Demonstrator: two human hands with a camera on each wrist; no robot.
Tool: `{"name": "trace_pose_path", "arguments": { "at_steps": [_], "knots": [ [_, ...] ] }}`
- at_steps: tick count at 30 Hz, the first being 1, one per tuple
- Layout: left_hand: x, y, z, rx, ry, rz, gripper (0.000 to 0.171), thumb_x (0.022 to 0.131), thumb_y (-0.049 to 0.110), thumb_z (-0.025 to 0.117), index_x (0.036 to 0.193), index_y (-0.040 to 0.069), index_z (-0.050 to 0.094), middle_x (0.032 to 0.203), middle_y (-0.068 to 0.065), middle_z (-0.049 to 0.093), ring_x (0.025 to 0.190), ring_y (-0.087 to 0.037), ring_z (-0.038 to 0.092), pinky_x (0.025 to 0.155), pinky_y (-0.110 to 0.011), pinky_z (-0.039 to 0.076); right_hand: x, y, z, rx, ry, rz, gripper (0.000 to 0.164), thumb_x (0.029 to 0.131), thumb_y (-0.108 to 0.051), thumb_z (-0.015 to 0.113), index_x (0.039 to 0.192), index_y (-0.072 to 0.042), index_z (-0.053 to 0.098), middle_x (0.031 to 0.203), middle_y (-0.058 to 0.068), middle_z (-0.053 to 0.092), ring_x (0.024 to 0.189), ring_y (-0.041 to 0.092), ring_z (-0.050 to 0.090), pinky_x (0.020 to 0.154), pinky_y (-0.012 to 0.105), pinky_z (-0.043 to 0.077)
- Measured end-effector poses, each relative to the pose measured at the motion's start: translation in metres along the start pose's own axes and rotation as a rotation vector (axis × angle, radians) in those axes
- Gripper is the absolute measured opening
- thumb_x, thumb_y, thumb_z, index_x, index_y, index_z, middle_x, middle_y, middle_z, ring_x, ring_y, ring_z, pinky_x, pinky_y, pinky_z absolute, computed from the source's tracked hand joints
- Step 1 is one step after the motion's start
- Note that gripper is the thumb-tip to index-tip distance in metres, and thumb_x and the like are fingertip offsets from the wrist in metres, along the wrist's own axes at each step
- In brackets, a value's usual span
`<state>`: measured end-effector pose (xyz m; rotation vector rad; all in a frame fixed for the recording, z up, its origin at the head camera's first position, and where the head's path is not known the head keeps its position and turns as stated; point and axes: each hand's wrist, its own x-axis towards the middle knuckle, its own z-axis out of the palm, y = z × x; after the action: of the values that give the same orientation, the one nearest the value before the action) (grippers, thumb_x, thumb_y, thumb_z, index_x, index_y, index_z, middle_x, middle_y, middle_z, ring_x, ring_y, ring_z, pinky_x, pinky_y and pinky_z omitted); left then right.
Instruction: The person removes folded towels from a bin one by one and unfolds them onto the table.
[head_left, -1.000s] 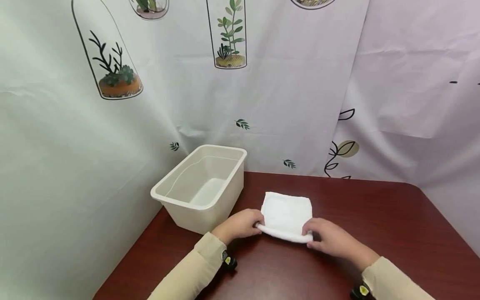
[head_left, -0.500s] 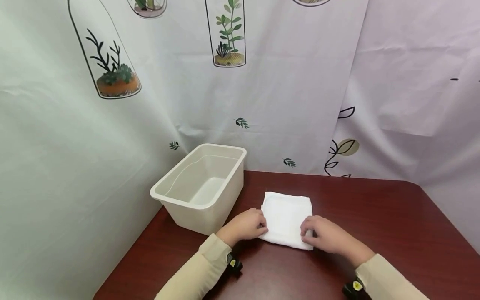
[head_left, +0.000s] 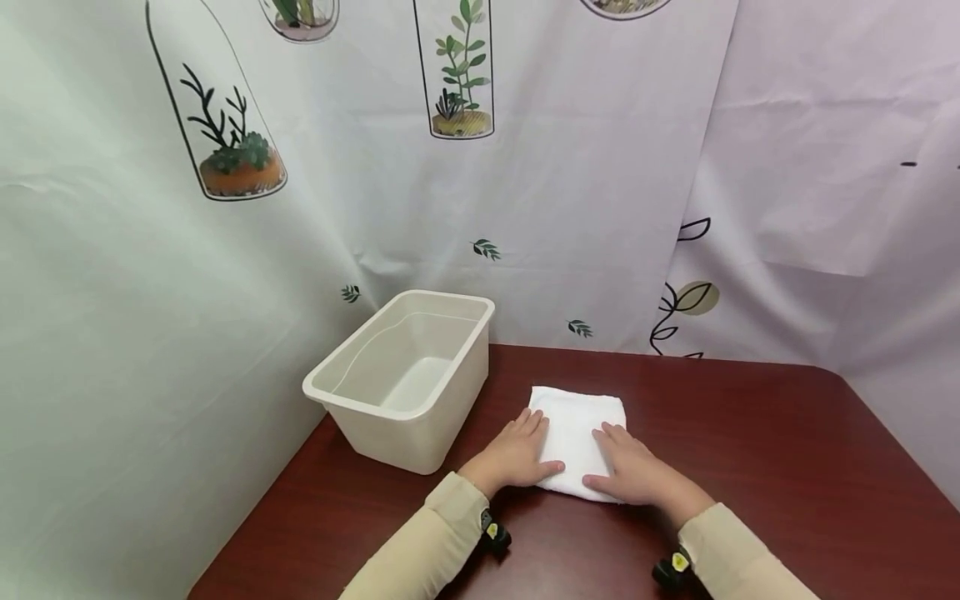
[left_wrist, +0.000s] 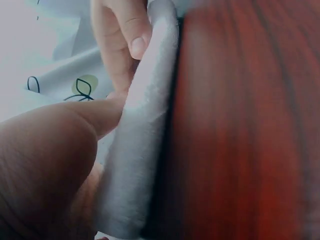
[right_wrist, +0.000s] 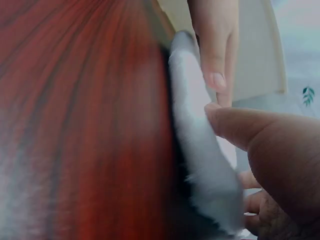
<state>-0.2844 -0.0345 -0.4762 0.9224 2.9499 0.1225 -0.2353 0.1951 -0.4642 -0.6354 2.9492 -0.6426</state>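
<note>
A white folded towel [head_left: 573,429] lies flat on the dark red wooden table, roughly square in the head view. My left hand [head_left: 517,454] rests on its left side with the fingers extended and the thumb pointing inward. On the right side my right hand [head_left: 630,471] lies the same way, fingers spread and thumb toward the other thumb. Both wrist views show the near folded edge of the towel [left_wrist: 145,115] as a thick, soft layer, with the thumbs on top of it. The palms hide the towel's left and right borders.
To the left of the towel stands a cream plastic tub [head_left: 431,433] with nothing inside it. The table [head_left: 750,450] extends to the right. Behind it hangs a white curtain [head_left: 585,208] printed with plants, and another stretch of cloth covers the left side.
The towel's near edge, earlier pinched and raised by both hands, now lies flat. Both hands have let go, straightened their fingers and moved inward onto the towel's top.
</note>
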Motion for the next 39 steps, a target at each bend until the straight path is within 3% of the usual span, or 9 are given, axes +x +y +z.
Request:
{"name": "trace_pose_path", "arguments": {
  "at_steps": [4, 11, 21, 32, 39],
  "knots": [
    [-0.003, 0.000, 0.003, -0.058, -0.090, -0.028, 0.088, 0.098, 0.064, 0.047, 0.160, 0.005, 0.026, 0.168, -0.010, 0.020, 0.155, -0.026, 0.016, 0.123, -0.044, 0.022, -0.001, 0.008, 0.007, -0.028, -0.010, -0.032, 0.087, 0.093, -0.051, 0.066, 0.144, 0.015, 0.042, 0.153, 0.038, 0.031, 0.142, 0.057, 0.028, 0.110, 0.070, 0.027],
    [-0.003, 0.001, -0.003, -0.075, -0.152, -0.051, 0.089, 0.099, 0.065, 0.044, 0.162, 0.008, 0.020, 0.169, -0.008, 0.013, 0.156, -0.024, 0.010, 0.124, -0.045, 0.015, 0.005, 0.019, 0.012, -0.020, -0.058, -0.033, 0.091, 0.096, -0.056, 0.058, 0.152, 0.011, 0.032, 0.160, 0.033, 0.022, 0.148, 0.051, 0.017, 0.114, 0.069, 0.020],
    [0.012, -0.003, 0.004, -0.061, -0.090, -0.070, 0.090, 0.098, 0.068, 0.042, 0.161, 0.008, 0.023, 0.169, -0.008, 0.016, 0.156, -0.024, 0.011, 0.124, -0.045, 0.015, 0.012, 0.026, 0.012, -0.017, -0.022, -0.018, 0.083, 0.098, -0.051, 0.058, 0.153, 0.007, 0.034, 0.162, 0.029, 0.024, 0.149, 0.050, 0.018, 0.115, 0.069, 0.019],
    [0.036, -0.009, 0.009, -0.159, -0.057, -0.098, 0.092, 0.096, 0.069, 0.043, 0.162, 0.009, 0.021, 0.170, -0.006, 0.013, 0.156, -0.023, 0.007, 0.124, -0.049, 0.012, 0.029, 0.048, 0.016, 0.019, 0.074, -0.032, 0.079, 0.099, -0.047, 0.056, 0.153, 0.007, 0.035, 0.161, 0.030, 0.024, 0.148, 0.052, 0.016, 0.114, 0.071, 0.016],
    [0.041, -0.016, 0.012, -0.241, -0.022, -0.112, 0.091, 0.096, 0.066, 0.046, 0.161, 0.007, 0.023, 0.169, -0.008, 0.013, 0.156, -0.024, 0.007, 0.124, -0.052, 0.011, 0.040, 0.054, 0.022, 0.044, 0.135, -0.022, 0.075, 0.100, -0.045, 0.056, 0.153, 0.004, 0.038, 0.162, 0.026, 0.027, 0.150, 0.048, 0.016, 0.116, 0.069, 0.013]
  ]
}}
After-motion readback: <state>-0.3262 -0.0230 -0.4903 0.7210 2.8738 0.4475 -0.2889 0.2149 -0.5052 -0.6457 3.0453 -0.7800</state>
